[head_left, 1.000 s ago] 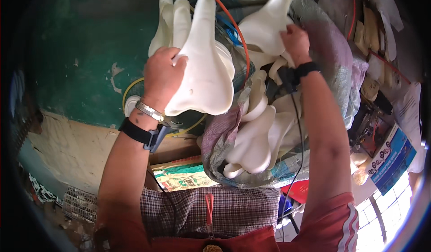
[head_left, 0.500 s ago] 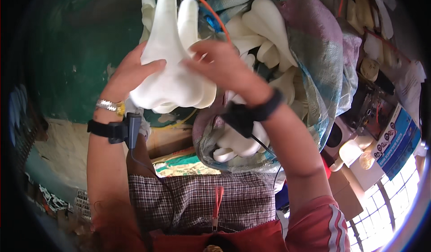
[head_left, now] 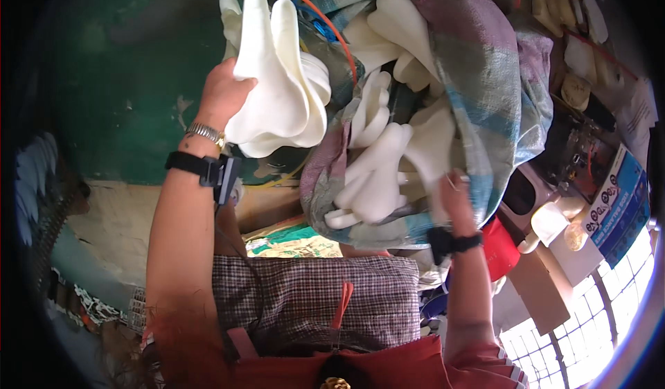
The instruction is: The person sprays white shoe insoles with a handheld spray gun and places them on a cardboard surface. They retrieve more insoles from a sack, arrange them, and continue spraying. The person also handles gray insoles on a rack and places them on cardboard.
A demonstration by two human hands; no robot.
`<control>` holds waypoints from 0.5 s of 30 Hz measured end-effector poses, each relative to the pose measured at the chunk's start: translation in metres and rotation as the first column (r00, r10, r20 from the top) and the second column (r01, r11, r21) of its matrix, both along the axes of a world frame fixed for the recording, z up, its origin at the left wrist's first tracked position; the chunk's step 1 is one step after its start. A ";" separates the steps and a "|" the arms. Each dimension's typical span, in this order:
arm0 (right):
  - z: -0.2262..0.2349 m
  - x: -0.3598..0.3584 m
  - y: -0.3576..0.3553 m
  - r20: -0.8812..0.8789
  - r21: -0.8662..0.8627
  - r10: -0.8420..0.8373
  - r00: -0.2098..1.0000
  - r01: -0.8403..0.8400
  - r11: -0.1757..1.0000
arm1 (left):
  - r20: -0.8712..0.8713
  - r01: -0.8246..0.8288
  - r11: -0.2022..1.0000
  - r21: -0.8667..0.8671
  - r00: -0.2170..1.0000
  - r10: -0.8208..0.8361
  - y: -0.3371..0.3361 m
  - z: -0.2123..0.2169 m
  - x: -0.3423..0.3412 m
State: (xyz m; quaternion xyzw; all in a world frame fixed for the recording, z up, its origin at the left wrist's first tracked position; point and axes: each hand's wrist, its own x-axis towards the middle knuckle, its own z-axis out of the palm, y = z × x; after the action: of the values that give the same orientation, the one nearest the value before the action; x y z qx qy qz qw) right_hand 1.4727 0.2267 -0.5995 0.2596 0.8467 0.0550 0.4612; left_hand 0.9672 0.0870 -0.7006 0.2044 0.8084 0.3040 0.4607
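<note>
My left hand [head_left: 225, 92] is closed on a stack of white bicycle saddle pads [head_left: 267, 84], thumb on the front face and fingers behind. Their narrow noses point up and the wide ends flare out below. To the right, a woven sack [head_left: 478, 49] lies open with several more loose white saddle pads [head_left: 379, 171] inside. My right hand [head_left: 456, 198] is at the sack's near right side, close to the pads; motion smears its fingers, and I cannot make out whether it holds anything.
A green surface [head_left: 125, 98] spreads on the left. An orange cord [head_left: 325, 18] runs along the sack's far left edge. At the right stand a blue and white box [head_left: 616, 216], a red object [head_left: 499, 247] and cardboard [head_left: 540, 292]. A checkered cloth [head_left: 312, 292] covers my lap.
My right hand has left the stack and moved right and toward me, to the sack. The left hand still holds the stack, which has turned slightly and shifted a little.
</note>
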 end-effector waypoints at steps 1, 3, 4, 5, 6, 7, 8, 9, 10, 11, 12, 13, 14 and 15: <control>0.043 -0.071 0.018 -0.462 -0.074 -0.490 0.739 0.519 0.851 | 0.009 -0.021 0.999 -0.043 1.000 0.022 0.001 0.005 -0.001; 0.109 -0.142 0.050 -0.664 -0.174 -0.499 0.557 0.534 0.827 | 0.040 -0.038 0.997 -0.070 0.998 0.041 0.007 0.004 -0.009; 0.147 -0.189 0.061 -0.499 -0.214 -0.698 0.513 0.708 0.673 | 0.048 -0.029 0.997 -0.075 0.998 0.032 0.010 0.001 -0.014; 0.163 -0.211 0.066 -0.629 -0.321 -0.569 0.529 0.490 0.811 | 0.060 -0.017 0.997 -0.073 0.998 0.021 0.015 0.000 -0.017; 0.168 -0.229 0.073 -0.627 -0.345 -0.487 0.608 0.344 0.873 | 0.063 -0.010 0.997 -0.078 0.998 0.015 0.018 -0.001 -0.019; 0.169 -0.253 0.078 -0.624 -0.367 -0.391 0.676 0.188 0.911 | 0.111 0.024 0.997 -0.076 0.994 -0.016 0.021 0.000 -0.024; 0.159 -0.284 0.079 -0.615 -0.380 -0.258 0.745 0.007 0.925 | 0.147 0.056 0.995 -0.082 0.988 -0.044 0.021 0.001 -0.029; 0.143 -0.316 0.073 -0.634 -0.450 -0.198 0.748 -0.148 0.881 | 0.189 0.089 0.992 -0.086 0.979 -0.071 0.020 0.003 -0.035; 0.116 -0.340 0.061 -0.719 -0.390 -0.039 0.694 -0.357 0.849 | 0.269 0.050 0.998 -0.050 0.963 -0.035 0.018 0.009 -0.040; 0.086 -0.361 0.049 -0.796 -0.295 0.110 0.595 -0.540 0.788 | 0.351 0.018 1.000 -0.017 0.936 -0.011 0.017 0.012 -0.043; 0.065 -0.392 0.039 -0.728 -0.273 0.218 0.650 -0.566 0.778 | 0.439 -0.004 1.000 0.015 0.898 -0.003 0.019 0.014 -0.044; 0.039 -0.420 0.033 -0.641 -0.194 0.336 0.690 -0.569 0.799 | 0.531 -0.045 0.998 0.032 0.847 0.022 0.022 0.024 -0.046; 0.025 -0.447 0.029 -0.613 -0.200 0.277 0.740 -0.485 0.852 | 0.610 -0.102 0.994 0.033 0.790 0.061 0.018 0.040 -0.048; -0.008 -0.460 0.027 -0.695 -0.204 0.186 0.695 -0.438 0.875 | 0.689 -0.147 0.988 0.036 0.720 0.082 0.018 0.054 -0.049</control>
State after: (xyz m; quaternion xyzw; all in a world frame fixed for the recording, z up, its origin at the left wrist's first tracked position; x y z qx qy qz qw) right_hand 1.0130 0.2537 -0.6078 0.0243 0.9807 -0.1139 0.1571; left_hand 0.9183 0.1052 -0.6464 0.0476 0.5782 0.4212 0.6972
